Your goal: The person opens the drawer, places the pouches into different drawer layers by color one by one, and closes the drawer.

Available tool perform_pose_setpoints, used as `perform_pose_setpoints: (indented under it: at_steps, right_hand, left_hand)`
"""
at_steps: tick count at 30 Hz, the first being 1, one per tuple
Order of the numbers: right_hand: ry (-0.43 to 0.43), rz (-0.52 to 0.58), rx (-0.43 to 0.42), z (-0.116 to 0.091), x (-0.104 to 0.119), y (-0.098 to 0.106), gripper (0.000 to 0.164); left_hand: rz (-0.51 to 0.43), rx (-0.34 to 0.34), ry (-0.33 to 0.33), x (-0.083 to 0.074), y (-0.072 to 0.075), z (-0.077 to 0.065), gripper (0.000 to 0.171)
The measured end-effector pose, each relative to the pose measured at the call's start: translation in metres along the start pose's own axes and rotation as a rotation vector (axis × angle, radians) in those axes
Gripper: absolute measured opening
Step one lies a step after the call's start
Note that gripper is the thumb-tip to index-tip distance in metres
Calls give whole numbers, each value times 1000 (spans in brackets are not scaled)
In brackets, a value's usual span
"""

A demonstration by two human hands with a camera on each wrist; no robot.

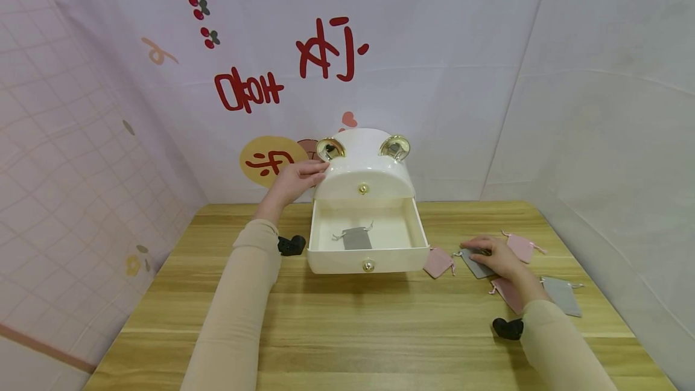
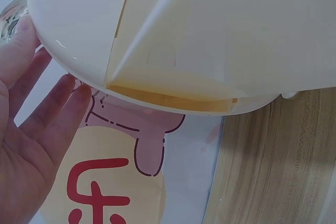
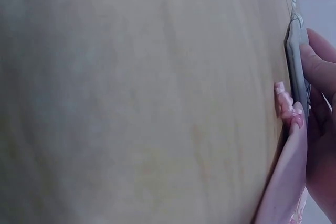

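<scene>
A glossy cream-white drawer box [image 1: 362, 168] with two round gold-rimmed ears stands at the back of the table, its lower drawer [image 1: 399, 222] pulled out. Inside that drawer lies a small grey drawstring pouch [image 1: 356, 238]. My left hand [image 1: 295, 183] is at the box's left side, fingertips right at its curved wall; the left wrist view shows those fingers fairly straight. To the right, my right hand [image 1: 499, 256] reaches over another grey drawstring pouch [image 1: 476, 265] lying on the table, thumb and fingers touching it in the right wrist view.
Pink pouches lie around the right hand: one beside the drawer [image 1: 437, 262], one behind the hand [image 1: 520, 247], one partly under the wrist [image 1: 507, 293]. A further grey pouch [image 1: 563, 295] is at the right. Black wrist-worn devices [image 1: 507, 329] show by both sleeves. A printed cloth hangs behind.
</scene>
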State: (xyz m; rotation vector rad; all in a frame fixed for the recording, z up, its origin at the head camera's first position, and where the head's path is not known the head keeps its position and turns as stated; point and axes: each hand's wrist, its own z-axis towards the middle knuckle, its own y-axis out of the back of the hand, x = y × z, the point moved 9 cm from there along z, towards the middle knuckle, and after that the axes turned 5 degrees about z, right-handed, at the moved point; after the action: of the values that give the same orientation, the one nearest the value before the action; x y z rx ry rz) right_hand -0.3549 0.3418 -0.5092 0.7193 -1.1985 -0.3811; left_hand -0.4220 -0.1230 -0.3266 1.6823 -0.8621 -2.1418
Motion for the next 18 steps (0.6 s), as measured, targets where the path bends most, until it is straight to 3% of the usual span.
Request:
perform_pose_setpoints:
  at_steps: [18]
  right_hand:
    - [-22,-62,-79,5,-1,-2,19]
  left_hand:
    - [-4,6,1,-1,0,-1,40]
